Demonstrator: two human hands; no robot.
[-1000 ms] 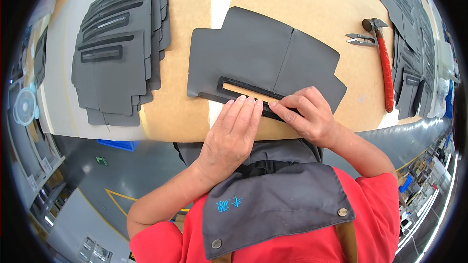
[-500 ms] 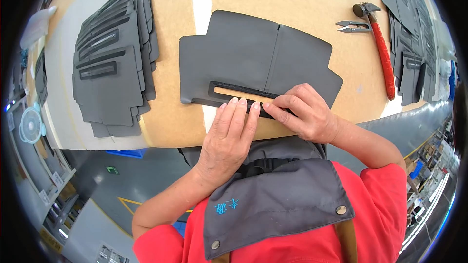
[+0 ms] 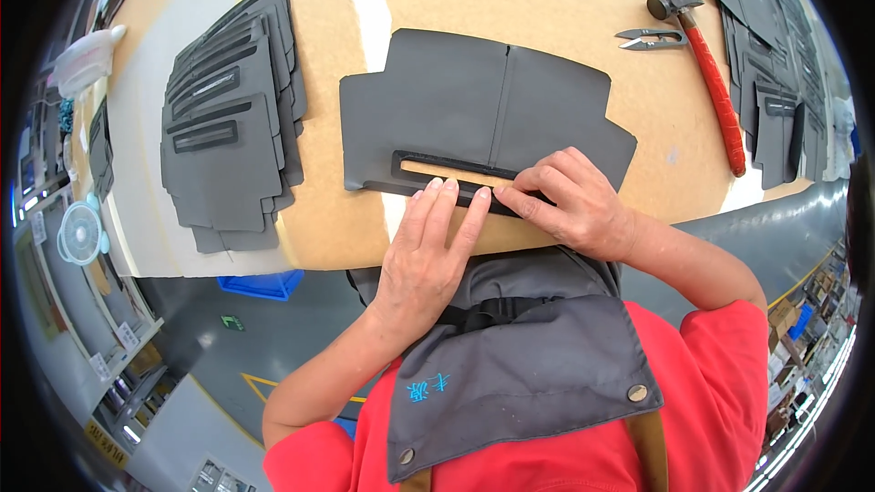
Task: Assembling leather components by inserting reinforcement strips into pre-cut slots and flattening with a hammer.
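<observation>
Nearest is the grey apron [image 3: 519, 383], just short of the surface [image 3: 310, 219]. Both hands meet at the near side of a grey panel [image 3: 437, 109], which lies on the surface close to its front edge.

The left hand [image 3: 424, 255] rests palm down, fingers spread, tips on the panel's near edge by the slot [image 3: 456, 172]; its grip closes on nothing. The right hand [image 3: 574, 205] is curled, thumb and forefinger drawn close together at the slot's near side. Whether that grip pinches the black border [image 3: 456, 162] or only presses it, I cannot tell.

Judging by the panel, the slot is open, with bare surface showing through, and the border runs along its far side and round its left end. A line crosses the panel from slot to far edge. The near side seems to be the part in hand; whether it is fixed down is hidden by the fingers, as is the slot's right end.

Further off to the left, a stack [image 3: 223, 164] of like panels lies overlapped, the exposed slots mostly dark; these look further along than this one, though I cannot be sure. To the right lie a red-handled hammer [image 3: 715, 82] and, beside its head, snips [image 3: 643, 33], both untouched. Beyond them, at the far right, is a second pile [image 3: 756, 59] of grey panels, its state unclear.
</observation>
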